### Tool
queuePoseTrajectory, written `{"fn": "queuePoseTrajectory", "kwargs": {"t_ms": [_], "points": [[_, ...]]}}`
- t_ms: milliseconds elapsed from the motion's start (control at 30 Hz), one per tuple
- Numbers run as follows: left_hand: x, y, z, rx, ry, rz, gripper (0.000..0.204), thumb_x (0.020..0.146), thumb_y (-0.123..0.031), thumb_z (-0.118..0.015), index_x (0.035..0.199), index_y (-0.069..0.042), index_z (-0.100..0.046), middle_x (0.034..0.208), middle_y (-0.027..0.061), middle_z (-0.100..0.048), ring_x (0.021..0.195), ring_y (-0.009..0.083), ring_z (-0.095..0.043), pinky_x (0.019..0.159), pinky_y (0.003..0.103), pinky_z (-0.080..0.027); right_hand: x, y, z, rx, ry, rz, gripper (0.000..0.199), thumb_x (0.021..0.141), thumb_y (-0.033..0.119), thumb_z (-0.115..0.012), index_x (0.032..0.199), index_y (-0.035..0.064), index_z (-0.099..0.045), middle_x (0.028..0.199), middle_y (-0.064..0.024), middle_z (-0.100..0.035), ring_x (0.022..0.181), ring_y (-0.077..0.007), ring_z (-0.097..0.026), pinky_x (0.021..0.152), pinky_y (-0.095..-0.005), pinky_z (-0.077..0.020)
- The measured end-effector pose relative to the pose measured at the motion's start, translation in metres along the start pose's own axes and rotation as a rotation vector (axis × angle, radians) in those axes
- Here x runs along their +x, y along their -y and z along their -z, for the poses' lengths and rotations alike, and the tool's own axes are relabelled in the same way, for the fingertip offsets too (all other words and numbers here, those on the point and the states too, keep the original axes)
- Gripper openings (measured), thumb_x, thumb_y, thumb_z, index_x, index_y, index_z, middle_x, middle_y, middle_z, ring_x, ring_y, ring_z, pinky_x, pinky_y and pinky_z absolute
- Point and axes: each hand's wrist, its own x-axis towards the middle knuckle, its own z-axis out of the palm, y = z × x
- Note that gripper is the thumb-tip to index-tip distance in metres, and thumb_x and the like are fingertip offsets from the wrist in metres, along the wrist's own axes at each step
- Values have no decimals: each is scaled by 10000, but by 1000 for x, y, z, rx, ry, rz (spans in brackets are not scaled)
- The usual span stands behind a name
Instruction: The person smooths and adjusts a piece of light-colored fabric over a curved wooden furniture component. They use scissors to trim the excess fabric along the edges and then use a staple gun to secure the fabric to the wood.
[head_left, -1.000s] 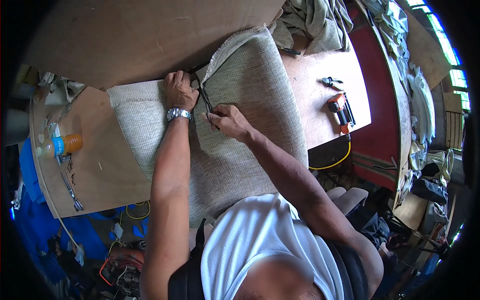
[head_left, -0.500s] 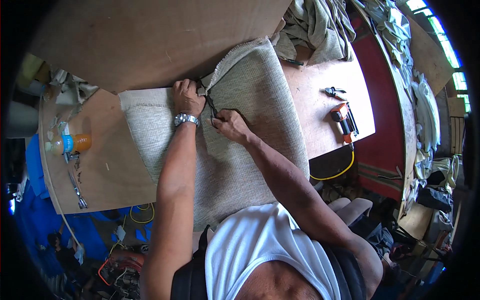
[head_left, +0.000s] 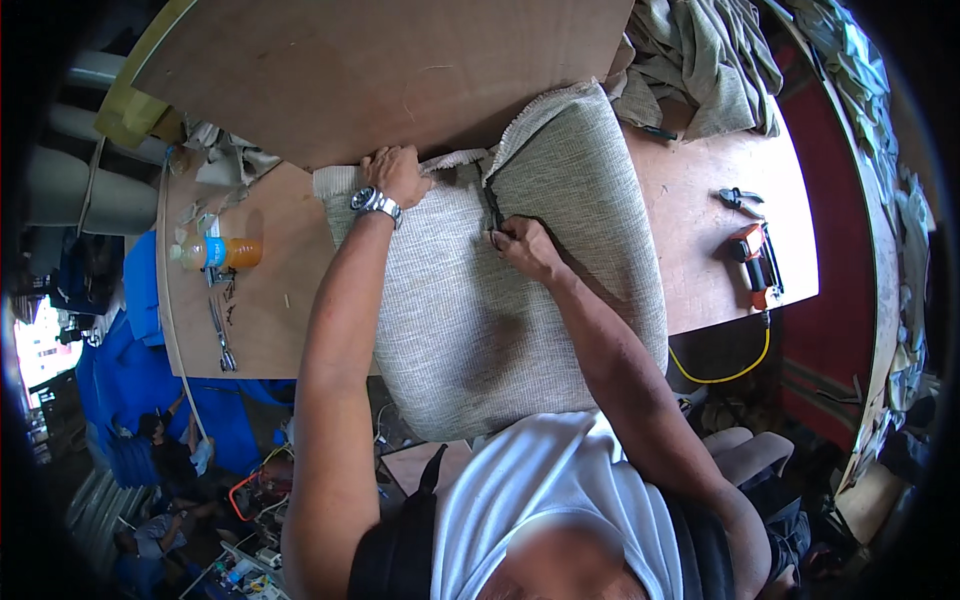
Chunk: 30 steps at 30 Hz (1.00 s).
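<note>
A grey-beige woven cushion cover (head_left: pixel 440 330) lies in front of me, its far edge frayed and partly turned over. My left hand (head_left: pixel 397 175), with a metal watch on its wrist, rests at the cover's far left edge, fingers curled over the fabric. A narrow dark strip that looks like a zipper (head_left: pixel 494 203) runs from the frayed corner down to my right hand (head_left: pixel 527 248). That hand is closed, its thumb and fingers pinching the lower end of the strip. The exact grip is partly hidden by the fingers.
A large wooden board (head_left: pixel 380 80) stands beyond the cover. On the table's left are a bottle of orange drink (head_left: pixel 235 252) and scissors (head_left: pixel 222 335). To the right lie pliers (head_left: pixel 741 199), an orange-black nail gun (head_left: pixel 752 262) with a yellow hose, and heaped fabric (head_left: pixel 700 65).
My left hand has shifted left along the far edge, away from the dark strip. The right hand still pinches the strip. The whole view has swung, so the scene sits further right.
</note>
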Motion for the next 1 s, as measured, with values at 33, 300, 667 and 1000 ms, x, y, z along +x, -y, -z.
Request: {"fn": "queuePoseTrajectory", "kwargs": {"t_ms": [33, 300, 667, 1000], "points": [[-1, 0, -3, 29, -46, -13, 356, 829, -334, -787, 1091, -98, -738, 1212, 150, -709, 1204, 322, -618, 1034, 503, -414, 1, 4, 0, 11, 9, 0, 450, 953, 315, -705, 1184, -71, -686, 1034, -281, -724, 990, -357, -717, 902, -411, -547], [-10, 3, -40, 79, -213, -140, 286, 767, -130, -723, 1047, -80, -696, 1102, 108, -666, 1123, 308, -592, 922, 483, -427, -13, 17, 4, 19, 65, -85, 444, 966, 324, -691, 1141, -84, -677, 948, -240, -719, 877, -324, -710, 829, -422, -549], [1, 1, -74, 59, -346, -99, 164, 909, -136, -587, 1019, -74, -691, 1107, 102, -664, 1157, 285, -588, 945, 488, -472, -31, 44, 14, -12, 149, -52, 492, 1002, 460, -643, 1090, -25, -654, 815, -111, -677, 719, -178, -639, 674, -353, -535], [2, 3, -64, 45, -328, -89, 215, 927, -165, -578, 1076, -74, -705, 1156, 111, -654, 1190, 299, -575, 960, 496, -476, -30, 72, 15, 406, 508, -148, 766, 923, 856, -387, 960, 123, -608, 808, -29, -635, 545, -78, -422, 467, -276, -420]]}}
